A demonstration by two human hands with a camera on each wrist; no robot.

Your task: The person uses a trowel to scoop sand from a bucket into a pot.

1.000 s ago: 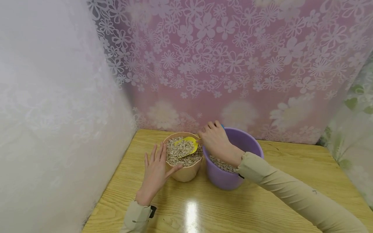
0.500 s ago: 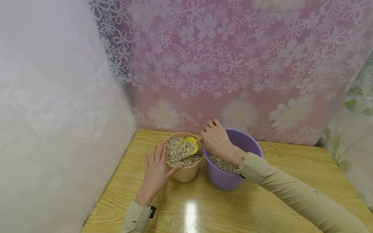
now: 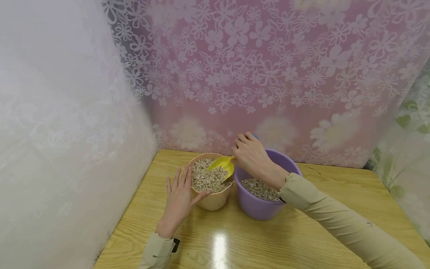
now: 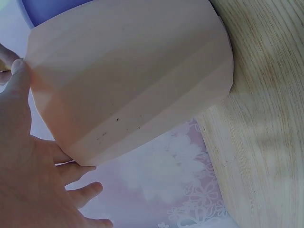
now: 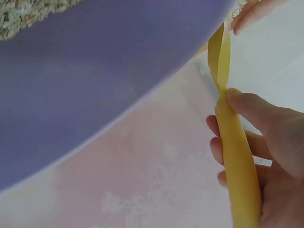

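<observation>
My left hand (image 3: 179,203) rests against the near left side of a beige pot (image 3: 213,203), fingers spread and thumb at the rim; the left wrist view shows the thumb and fingertips along that rim. Pale, grainy gravel (image 3: 203,180) fills the pot nearly to the top. A yellow scoop (image 3: 221,162) lies tilted in it, with some gravel in its blade. My right hand (image 3: 250,155) grips the scoop's handle (image 5: 239,166) above the purple bucket's (image 3: 256,209) left rim. In the right wrist view the thumb lies along the handle and the fingers curl round behind it.
The purple bucket stands just right of the pot, with more of the same gravel (image 3: 258,188) low inside. A small blue piece (image 3: 256,136) shows beyond my right hand. Both containers are on a wooden table (image 3: 265,243), before a pink flowered curtain (image 3: 235,74).
The right hand has risen a little and shifted right. The scoop has moved right with it and tilted, and more of its yellow blade shows. My left hand has stayed in place.
</observation>
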